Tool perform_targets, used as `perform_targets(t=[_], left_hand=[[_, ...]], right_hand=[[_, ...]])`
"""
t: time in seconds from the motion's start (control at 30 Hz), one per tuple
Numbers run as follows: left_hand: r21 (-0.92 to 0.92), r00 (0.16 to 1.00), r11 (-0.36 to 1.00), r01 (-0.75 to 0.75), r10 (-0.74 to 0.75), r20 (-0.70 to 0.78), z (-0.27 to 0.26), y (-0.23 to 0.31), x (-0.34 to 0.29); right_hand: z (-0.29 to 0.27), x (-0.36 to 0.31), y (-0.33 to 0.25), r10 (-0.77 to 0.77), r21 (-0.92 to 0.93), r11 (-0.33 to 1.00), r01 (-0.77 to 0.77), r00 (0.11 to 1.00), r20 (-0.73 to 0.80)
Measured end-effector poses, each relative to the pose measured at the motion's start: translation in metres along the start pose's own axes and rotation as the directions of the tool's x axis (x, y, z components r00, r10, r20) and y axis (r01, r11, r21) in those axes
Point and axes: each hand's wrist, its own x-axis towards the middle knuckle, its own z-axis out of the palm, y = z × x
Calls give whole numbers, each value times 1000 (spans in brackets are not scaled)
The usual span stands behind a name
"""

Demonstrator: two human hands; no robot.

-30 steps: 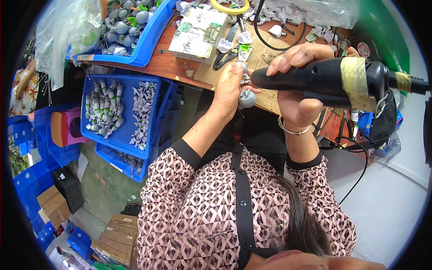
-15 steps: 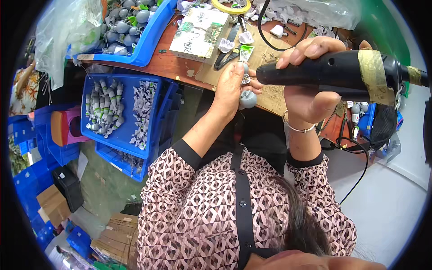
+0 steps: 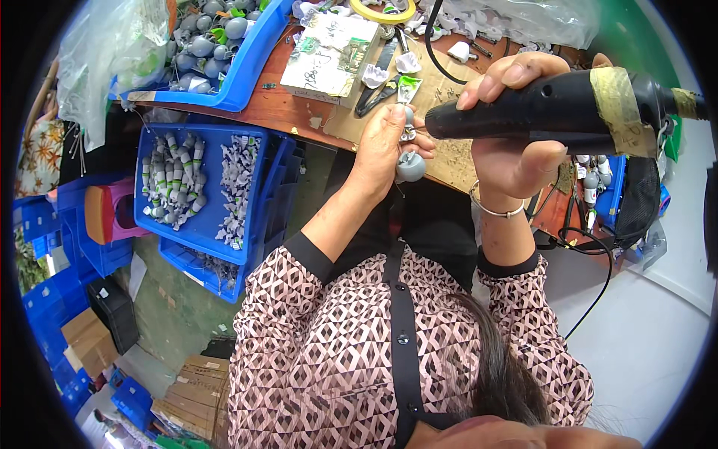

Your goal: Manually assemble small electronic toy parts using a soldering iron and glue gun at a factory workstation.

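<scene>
My left hand (image 3: 378, 150) is closed on a small plastic assembly (image 3: 410, 166) with a round grey ball at its near end and a white and green tip at its far end. Its middle is partly hidden by my fingers. Gripped in my right hand (image 3: 502, 166) is a black electric screwdriver (image 3: 516, 118), held nearly level, with yellowed tape round its rear. The tool's nose points left at the assembly, close to my left fingertips; whether they touch I cannot tell.
A boxy block (image 3: 329, 60) with papered top stands on the bench beside black scissors (image 3: 372, 97). A blue bin (image 3: 247, 75) of grey balls sits far left. Below it, a blue tray (image 3: 213, 217) holds grey-white assemblies and small white parts. A black cord (image 3: 598, 299) hangs at right.
The screwdriver's rear end has shifted slightly up and to the left with my right hand. My left hand and the assembly have barely moved.
</scene>
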Motion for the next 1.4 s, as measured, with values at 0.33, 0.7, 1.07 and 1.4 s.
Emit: perform_targets(t=[0.33, 0.7, 1.07, 1.4], left_hand=[[22, 996, 999, 37, -35, -84, 5, 2, 1], [14, 997, 998, 56, -55, -59, 1, 0, 5], [61, 998, 997, 45, -41, -54, 5, 2, 1], [-32, 992, 992, 121, -119, 44, -7, 10, 1]], right_hand=[[5, -8, -8, 242, -184, 958, -221, 965, 97], [-3, -5, 8, 184, -86, 981, -171, 967, 176], [7, -7, 10, 142, -31, 990, -140, 988, 66], [-58, 77, -1, 151, -615, 788, -22, 976, 159]])
